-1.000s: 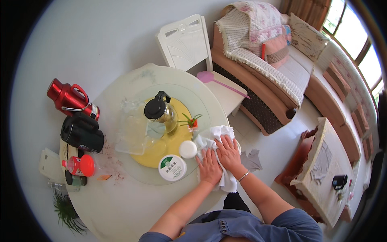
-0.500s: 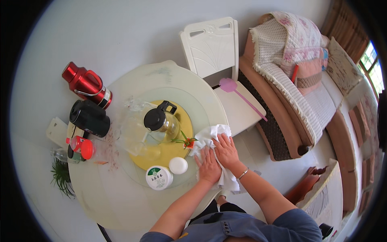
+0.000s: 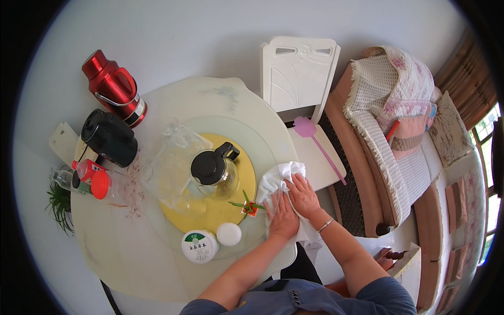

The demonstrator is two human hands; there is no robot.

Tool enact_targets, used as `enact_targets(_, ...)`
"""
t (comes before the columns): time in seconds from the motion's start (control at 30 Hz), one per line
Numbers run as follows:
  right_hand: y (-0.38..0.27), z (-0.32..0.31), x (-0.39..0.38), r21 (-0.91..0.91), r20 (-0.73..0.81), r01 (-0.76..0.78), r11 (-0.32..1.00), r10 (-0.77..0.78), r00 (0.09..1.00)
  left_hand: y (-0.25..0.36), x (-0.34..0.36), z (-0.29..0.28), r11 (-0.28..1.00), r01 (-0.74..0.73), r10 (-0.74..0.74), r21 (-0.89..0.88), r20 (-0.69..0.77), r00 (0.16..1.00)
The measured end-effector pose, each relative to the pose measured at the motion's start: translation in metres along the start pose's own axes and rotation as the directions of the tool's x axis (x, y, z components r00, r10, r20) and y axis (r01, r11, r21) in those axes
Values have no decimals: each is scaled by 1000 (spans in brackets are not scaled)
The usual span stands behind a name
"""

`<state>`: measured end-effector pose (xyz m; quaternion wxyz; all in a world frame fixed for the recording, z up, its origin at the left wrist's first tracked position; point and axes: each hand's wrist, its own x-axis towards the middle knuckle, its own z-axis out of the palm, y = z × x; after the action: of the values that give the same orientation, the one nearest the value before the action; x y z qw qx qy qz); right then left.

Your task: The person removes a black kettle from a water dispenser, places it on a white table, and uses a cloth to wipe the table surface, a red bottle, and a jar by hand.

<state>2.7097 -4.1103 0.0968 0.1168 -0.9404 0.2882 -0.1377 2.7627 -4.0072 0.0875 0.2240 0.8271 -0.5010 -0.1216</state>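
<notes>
A white cloth (image 3: 281, 176) lies bunched at the right edge of the round table (image 3: 121, 268), and part of it hangs over the rim. My left hand (image 3: 284, 216) presses flat on it, fingers stretched out. Just beside, my right hand (image 3: 303, 195) rests on the cloth too, with extended fingers and a bangle on the wrist. Close to the left fingertips stands a small potted plant (image 3: 249, 207) in an orange-red pot. A glass pitcher with a black lid (image 3: 211, 167) sits on the yellow disc (image 3: 247, 152) of the glass turntable.
Near the front are a white tub (image 3: 200, 247) and a small white round container (image 3: 229, 234). A clear tray of glasses (image 3: 170, 178) lies left of the pitcher. A red thermos (image 3: 113, 86), black kettle (image 3: 109, 137) and red-lidded jar (image 3: 107, 185) line the left. A chair (image 3: 315, 155) holds a pink fly swatter (image 3: 325, 147).
Both hands stay flat on the cloth, which now lies slightly farther right of the small plant. The whole view has shifted a little.
</notes>
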Motion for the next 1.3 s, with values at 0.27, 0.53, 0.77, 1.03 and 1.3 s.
enact_targets(0.27,52,-4,91,-11,117,283,959,-280,953,23,76,12,977,188,-195,-103,-59,979)
enact_targets(0.53,87,7,186,106,107,567,817,-576,810,31,156,16,913,407,-404,-8,-154,902)
enact_targets(0.77,97,26,261,150,144,650,745,-667,731,21,218,12,855,517,-506,-25,-254,824)
enact_targets(1.03,85,36,292,150,190,603,784,-621,760,7,255,8,776,630,-609,-18,-278,743)
enact_targets(1.3,86,26,228,76,164,563,823,-567,807,14,192,22,898,439,-415,13,-299,859)
